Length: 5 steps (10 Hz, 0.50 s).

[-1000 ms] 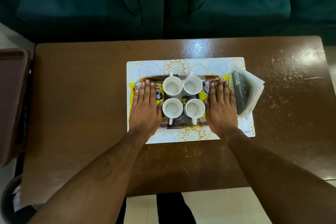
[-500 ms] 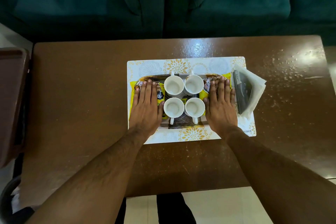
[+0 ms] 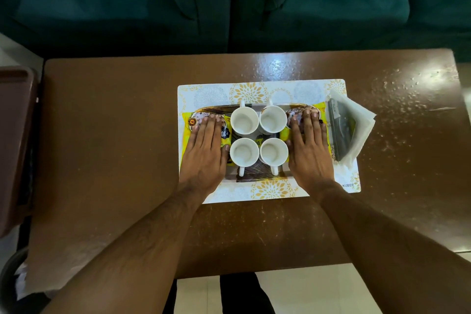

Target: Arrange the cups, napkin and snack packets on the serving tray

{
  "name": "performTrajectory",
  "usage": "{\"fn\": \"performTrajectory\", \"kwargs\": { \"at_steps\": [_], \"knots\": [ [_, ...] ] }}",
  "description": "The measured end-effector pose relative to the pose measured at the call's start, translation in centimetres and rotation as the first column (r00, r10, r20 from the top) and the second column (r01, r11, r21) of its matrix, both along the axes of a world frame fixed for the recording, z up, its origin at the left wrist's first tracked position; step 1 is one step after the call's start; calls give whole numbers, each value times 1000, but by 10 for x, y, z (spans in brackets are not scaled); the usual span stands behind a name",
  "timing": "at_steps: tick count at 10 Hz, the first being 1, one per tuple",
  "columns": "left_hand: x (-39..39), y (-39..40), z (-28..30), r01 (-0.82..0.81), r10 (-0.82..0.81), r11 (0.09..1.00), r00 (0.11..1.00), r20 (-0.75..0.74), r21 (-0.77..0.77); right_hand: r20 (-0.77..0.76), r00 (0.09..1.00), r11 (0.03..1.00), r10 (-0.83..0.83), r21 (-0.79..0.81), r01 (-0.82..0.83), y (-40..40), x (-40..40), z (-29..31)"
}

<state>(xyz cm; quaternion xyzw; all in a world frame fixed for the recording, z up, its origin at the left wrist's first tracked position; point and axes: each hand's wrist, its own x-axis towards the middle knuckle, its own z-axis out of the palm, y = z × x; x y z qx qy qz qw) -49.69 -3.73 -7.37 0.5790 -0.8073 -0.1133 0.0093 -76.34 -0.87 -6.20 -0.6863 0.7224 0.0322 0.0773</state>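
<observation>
We see the left hand (image 3: pixel 205 153) flat, fingers straight, pressing the left yellow snack packet (image 3: pixel 187 132) on the serving tray (image 3: pixel 251 176); four white cups (image 3: pixel 244 120) sit upright mid-tray; right hand (image 3: pixel 309 151) flat on the right snack packet (image 3: pixel 321 109); napkins (image 3: pixel 362 120) in a holder (image 3: pixel 340 127) stand just right, on the placemat (image 3: pixel 204 92).

On the brown worktop (image 3: pixel 114 135) lies a patterned placemat (image 3: pixel 254 90) carrying the serving tray (image 3: pixel 257 176). Four white cups (image 3: pixel 244 120) stand in a square at the tray's middle. The left hand (image 3: pixel 205 150) rests flat, fingers straight, on a yellow snack packet (image 3: pixel 187 135) left of the cups; the right hand (image 3: pixel 309 150) rests flat on another snack packet (image 3: pixel 322 109) right of them. A napkin holder (image 3: pixel 341 132) with white napkins (image 3: pixel 363 122) sits just beyond the tray's right end.
</observation>
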Motion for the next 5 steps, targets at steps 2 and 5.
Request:
{"fn": "performTrajectory", "kwargs": {
  "at_steps": [2, 5],
  "knots": [
    [2, 0, 5, 16, -15, 1000, 1000, -19, 15, 15, 1000, 1000, 14, -5, -14, -1, -3, 5],
    [7, 5, 23, 23, -22, 999, 1000, 13, -23, 13, 1000, 1000, -7, 29, 6, 2, -2, 29]
  ]
}}
